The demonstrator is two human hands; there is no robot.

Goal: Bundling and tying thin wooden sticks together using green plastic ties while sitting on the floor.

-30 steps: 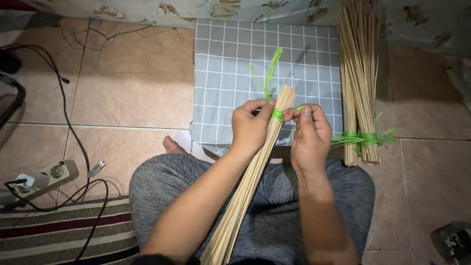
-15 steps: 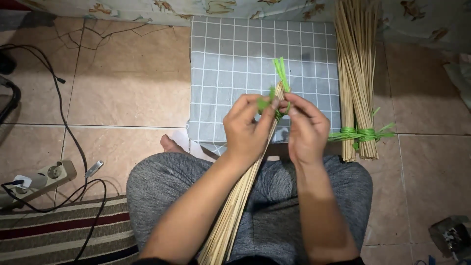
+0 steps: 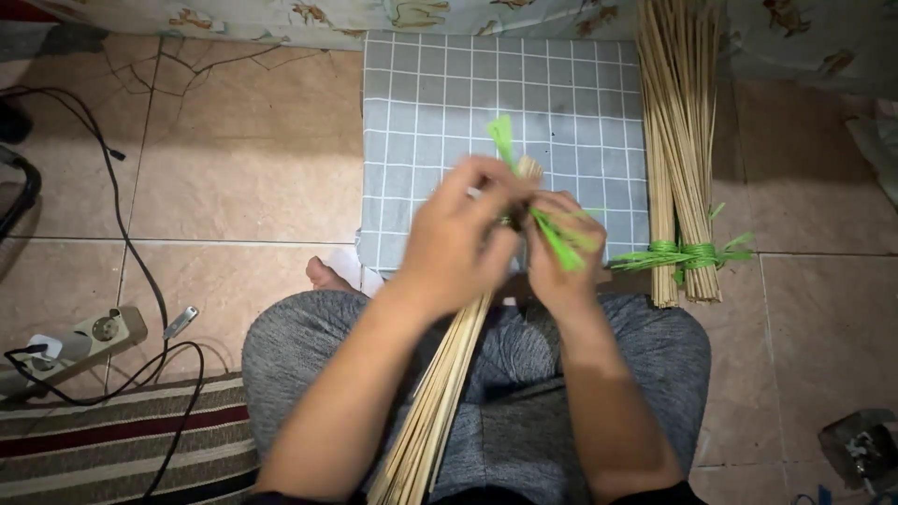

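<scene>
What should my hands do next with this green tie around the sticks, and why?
Probably pull the two ends of the green strip apart to snug it. Both the left hand and the right hand pinch it at the top of the stick bundle, with its ends loose. The bundle on the floor already shows a finished green tie.

Beige tile floor point(image 3: 234, 178) w/ cracks; grey checked mat point(image 3: 421, 122) at centre, striped rug point(image 3: 112, 440) bottom left, power strip point(image 3: 89, 337) & black cables point(image 3: 131, 234) on left, patterned fabric point(image 3: 374, 17) along top
</scene>
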